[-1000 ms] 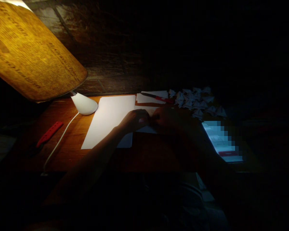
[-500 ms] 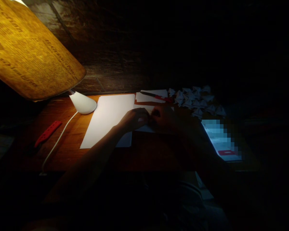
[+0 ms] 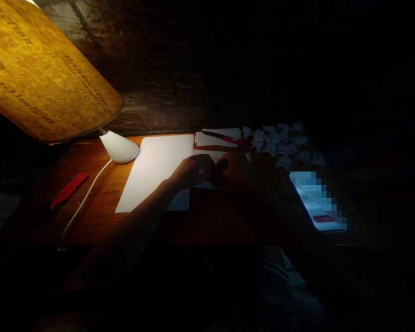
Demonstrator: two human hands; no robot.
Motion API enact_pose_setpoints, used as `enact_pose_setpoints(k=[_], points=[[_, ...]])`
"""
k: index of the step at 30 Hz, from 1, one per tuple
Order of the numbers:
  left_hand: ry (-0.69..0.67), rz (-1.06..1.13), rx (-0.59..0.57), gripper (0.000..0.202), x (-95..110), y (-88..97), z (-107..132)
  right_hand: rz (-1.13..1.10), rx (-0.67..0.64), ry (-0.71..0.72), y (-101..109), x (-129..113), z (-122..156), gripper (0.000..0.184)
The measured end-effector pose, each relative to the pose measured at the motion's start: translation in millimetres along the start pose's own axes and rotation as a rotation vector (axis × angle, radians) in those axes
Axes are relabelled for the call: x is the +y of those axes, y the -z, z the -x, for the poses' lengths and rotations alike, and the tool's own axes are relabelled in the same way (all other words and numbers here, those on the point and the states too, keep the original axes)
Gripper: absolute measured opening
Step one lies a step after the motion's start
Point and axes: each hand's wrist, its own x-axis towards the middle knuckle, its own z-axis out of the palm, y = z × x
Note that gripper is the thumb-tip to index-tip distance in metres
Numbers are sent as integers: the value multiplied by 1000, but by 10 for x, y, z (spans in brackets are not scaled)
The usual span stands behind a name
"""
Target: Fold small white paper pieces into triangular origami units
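My left hand (image 3: 195, 168) and my right hand (image 3: 231, 167) meet over the middle of the table, fingers curled and close together. Whatever they pinch between them is hidden by the fingers and the shadow. Beneath them lies a white sheet of paper (image 3: 240, 157), partly covered by the hands. To the left, under my left wrist, is a stack of larger white paper (image 3: 159, 166). Behind the hands, scissors (image 3: 224, 137) with dark blades and red handles rest across a small stack of paper (image 3: 204, 140).
Several folded paper pieces (image 3: 280, 145) are heaped at the back right. A lit phone (image 3: 314, 203) lies on the right. On the left stand a lamp with a white base (image 3: 119, 147) and a printed shade (image 3: 55, 78), its cord (image 3: 79, 207), and a red-handled tool (image 3: 69, 191).
Both hands stay in almost the same place. The fingers of my right hand have shifted slightly against my left. The objects on the table have not moved.
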Motion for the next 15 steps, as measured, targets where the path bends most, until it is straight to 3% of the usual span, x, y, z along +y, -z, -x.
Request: enact_pose_setpoints(k=[15], points=[[25, -24, -7, 19, 29, -3, -8, 201, -56, 28, 83, -159, 75, 15]])
